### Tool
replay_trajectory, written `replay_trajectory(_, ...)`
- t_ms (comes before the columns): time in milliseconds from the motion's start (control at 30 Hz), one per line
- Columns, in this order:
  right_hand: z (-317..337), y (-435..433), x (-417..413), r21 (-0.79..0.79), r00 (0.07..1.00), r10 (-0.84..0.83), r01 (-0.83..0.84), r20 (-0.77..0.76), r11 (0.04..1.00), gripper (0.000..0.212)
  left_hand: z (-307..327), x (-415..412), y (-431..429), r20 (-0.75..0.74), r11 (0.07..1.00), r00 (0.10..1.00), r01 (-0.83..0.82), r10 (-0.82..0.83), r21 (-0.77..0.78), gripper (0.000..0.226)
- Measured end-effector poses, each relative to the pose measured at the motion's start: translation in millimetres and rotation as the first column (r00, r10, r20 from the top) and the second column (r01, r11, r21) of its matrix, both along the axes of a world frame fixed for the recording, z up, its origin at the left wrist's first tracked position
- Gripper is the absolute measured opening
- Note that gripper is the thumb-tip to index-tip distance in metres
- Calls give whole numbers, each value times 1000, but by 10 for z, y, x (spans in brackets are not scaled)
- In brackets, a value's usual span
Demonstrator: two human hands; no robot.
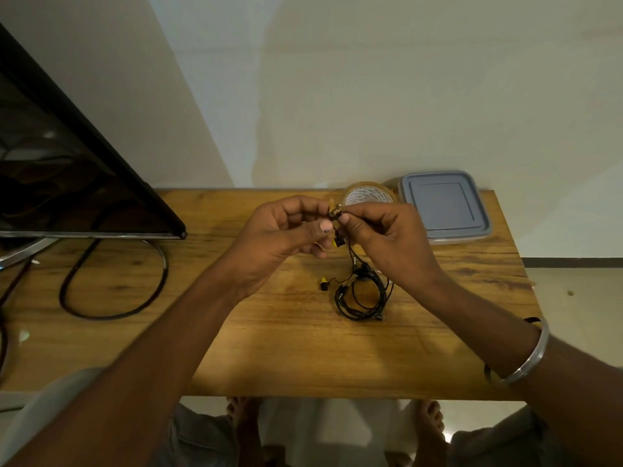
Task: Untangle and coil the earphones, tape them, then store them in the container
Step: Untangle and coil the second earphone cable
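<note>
Now left hand (279,237) and right hand (387,237), fingers (357,224) pinched on earphones (362,274), over table (269,348) centre; lidded container (445,207) at far-right edge, contents hidden.

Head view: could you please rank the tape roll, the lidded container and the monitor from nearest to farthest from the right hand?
1. The tape roll, just behind the right hand.
2. The lidded container, to its right.
3. The monitor, far left.

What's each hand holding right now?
Left hand: pinches the thin black earphone cable with yellow earbuds, at its top end.
Right hand: pinches the same cable, beside the left fingertips.
</note>
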State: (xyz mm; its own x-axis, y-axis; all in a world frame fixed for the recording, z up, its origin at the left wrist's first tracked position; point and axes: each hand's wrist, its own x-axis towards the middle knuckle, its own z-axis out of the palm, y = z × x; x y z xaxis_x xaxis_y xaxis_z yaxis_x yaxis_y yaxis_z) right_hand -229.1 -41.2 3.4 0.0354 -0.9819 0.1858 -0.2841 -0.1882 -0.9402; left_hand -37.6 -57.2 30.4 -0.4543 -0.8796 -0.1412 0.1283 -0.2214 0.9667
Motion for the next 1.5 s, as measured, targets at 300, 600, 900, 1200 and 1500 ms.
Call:
replay_trajectory(300,50,-15,1,57,979,199,-202,54,978,18,24,57,-29,-107,998,994,31,-24,60,12)
replay_trajectory(600,157,-9,-104,25,983,146,-144,-115,989,25,62,115,-70,-71,1000,997,5,-5,6,2)
replay_trajectory(900,164,136,96,-326,952,-65,-38,-300,945,25,71,-17,-39,-199,954,955,-165,218,252,4)
replay_trajectory(1200,116,150,112,-200,979,9,-51,-206,978,18,126,-38,-3,-152,930,973,-114,176,350,6)
replay_trajectory(1500,249,151,166,278,963,27,-104,267,955,29,-40,-81,6,103,905,920,-346,379,-248,11)
